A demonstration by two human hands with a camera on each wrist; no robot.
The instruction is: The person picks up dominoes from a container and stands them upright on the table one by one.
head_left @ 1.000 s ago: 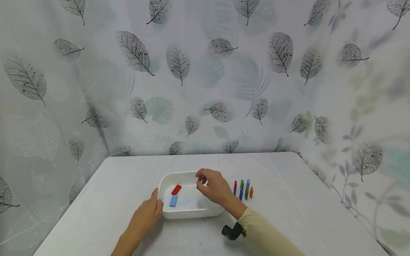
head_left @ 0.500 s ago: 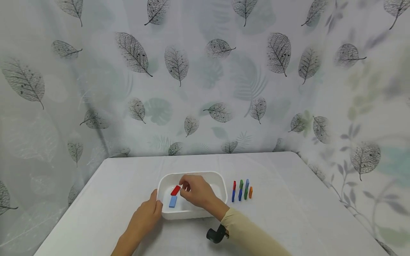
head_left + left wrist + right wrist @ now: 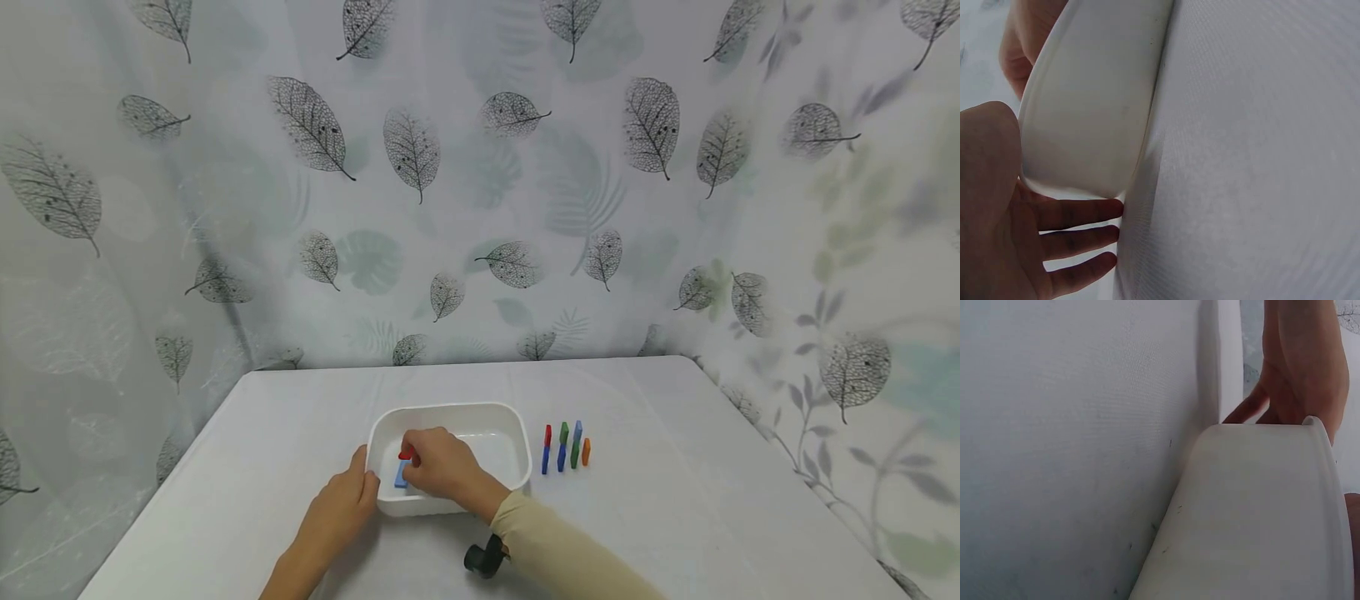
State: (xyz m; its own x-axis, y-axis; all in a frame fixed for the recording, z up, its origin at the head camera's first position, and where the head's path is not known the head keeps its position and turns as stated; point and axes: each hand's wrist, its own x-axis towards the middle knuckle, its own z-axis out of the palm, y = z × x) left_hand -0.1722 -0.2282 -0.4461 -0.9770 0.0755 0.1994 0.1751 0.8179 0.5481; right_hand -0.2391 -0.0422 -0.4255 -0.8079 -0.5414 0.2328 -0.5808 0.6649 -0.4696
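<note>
My right hand (image 3: 442, 467) is inside the white tray (image 3: 491, 412), pinching a red block (image 3: 405, 456) that now looks tilted. Just below it lies a light blue block (image 3: 401, 474), partly covered by the fingers. At the tray's left end my left hand (image 3: 341, 504) holds the corner, thumb on the near side and index finger along the end wall. The left wrist view shows the left hand (image 3: 1016, 219) with its other fingers stretched out beside the tray wall (image 3: 1091, 112). In the right wrist view the tray's outer wall (image 3: 1254, 506) hides the blocks.
Right of the tray several blocks stand in short rows on the white table (image 3: 675, 500): red (image 3: 548, 435), green (image 3: 564, 432), blue (image 3: 561, 457) and orange (image 3: 587, 452) ones. A black wrist camera (image 3: 485, 557) hangs under the right forearm. A leaf-print curtain (image 3: 480, 208) surrounds the table.
My right hand has moved left across the tray, from its right part to the red block, and has taken hold of it. The left hand stays at the tray's corner.
</note>
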